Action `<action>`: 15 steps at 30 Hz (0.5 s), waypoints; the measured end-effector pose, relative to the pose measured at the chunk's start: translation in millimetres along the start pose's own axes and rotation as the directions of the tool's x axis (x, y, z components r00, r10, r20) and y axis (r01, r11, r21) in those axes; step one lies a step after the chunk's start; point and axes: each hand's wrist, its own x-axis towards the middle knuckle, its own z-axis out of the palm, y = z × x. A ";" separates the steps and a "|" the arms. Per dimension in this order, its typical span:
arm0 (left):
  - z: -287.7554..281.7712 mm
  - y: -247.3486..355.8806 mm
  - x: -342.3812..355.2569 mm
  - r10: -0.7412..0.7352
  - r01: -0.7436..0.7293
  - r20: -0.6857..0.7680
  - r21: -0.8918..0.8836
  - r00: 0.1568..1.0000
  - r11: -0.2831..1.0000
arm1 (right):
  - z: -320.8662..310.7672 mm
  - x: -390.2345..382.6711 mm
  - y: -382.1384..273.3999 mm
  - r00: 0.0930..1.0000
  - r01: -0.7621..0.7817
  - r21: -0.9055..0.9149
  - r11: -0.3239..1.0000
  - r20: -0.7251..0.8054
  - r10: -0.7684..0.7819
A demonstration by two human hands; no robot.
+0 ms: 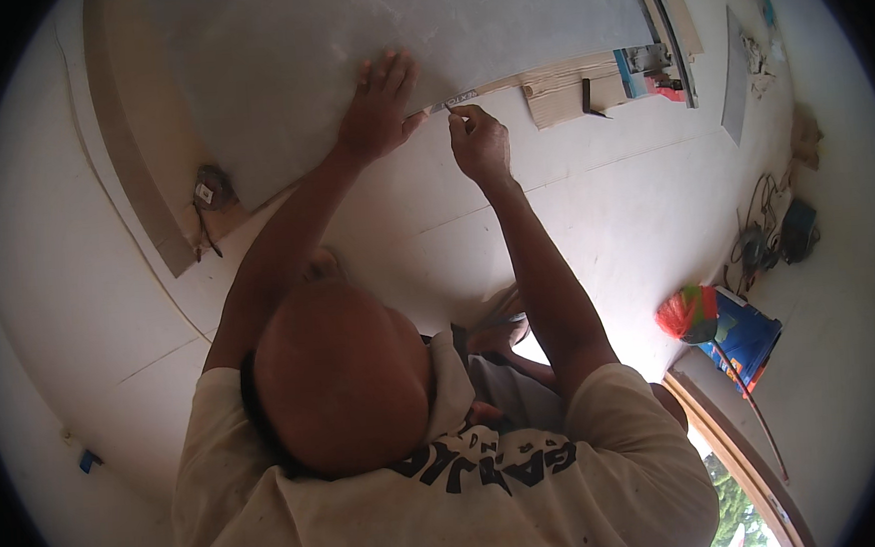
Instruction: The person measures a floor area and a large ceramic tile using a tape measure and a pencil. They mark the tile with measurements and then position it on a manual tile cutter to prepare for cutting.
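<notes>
A large grey sheet [285, 72], perhaps tile or board, lies across the far side. My left hand [377, 109] rests palm down on it near its near edge, fingers spread. Just right of it, my right hand [480, 143] is closed in a pinch at that edge. A thin dark tip shows at its fingers, too small to name. Beside the fingertips, a narrow printed strip [462, 99] runs along the sheet's edge. Further right, a black L-shaped piece [588, 97] lies on cardboard [557, 91]. A dark tape-measure-like object [214, 187] sits by the sheet's left corner.
A long brown board edge [118, 123] runs along the left. At right are a narrow grey strip [734, 80], a corded dark tool [753, 246], a blue bucket [747, 330] and a red-and-green broom head [685, 313]. A doorway frame [729, 446] stands lower right.
</notes>
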 end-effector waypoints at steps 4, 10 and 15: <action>-7.9 -5.4 -3.1 0.028 -0.028 -0.005 -0.080 1.000 0.996 | -24.7 20.7 -14.9 0.984 0.175 -0.089 0.980 -0.006 -0.176; -42.6 -40.3 -56.9 -0.295 0.300 -0.086 0.048 0.951 0.953 | -139.9 62.4 -52.9 0.896 0.442 -0.446 0.779 0.262 -0.358; -94.9 -95.1 -180.4 -0.792 0.802 -0.216 0.353 0.572 0.483 | -235.5 71.7 -56.0 0.902 0.426 -0.492 0.759 0.165 -0.400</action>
